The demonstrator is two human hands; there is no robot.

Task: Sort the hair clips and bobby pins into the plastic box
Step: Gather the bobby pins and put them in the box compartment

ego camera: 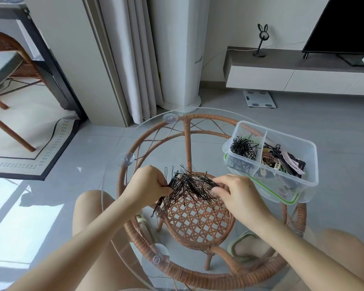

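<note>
A large tangled bunch of black bobby pins [187,189] hangs between my two hands above the round glass table [147,131]. My left hand [148,181] pinches the bunch's left side and my right hand [232,191] grips its right side. At the table's right stands a clear plastic box [307,164] with a divider. Its left compartment holds more black bobby pins [244,147], and its right compartment holds mixed hair clips [282,160] in brown, pink, black and cream.
The glass top rests on a rattan frame [189,143] with suction cups [126,159]. The box sits on a green-rimmed lid [282,199]. My knees and sandalled feet show beneath. A curtain, white column, scale [260,99], TV unit and rattan chair stand behind.
</note>
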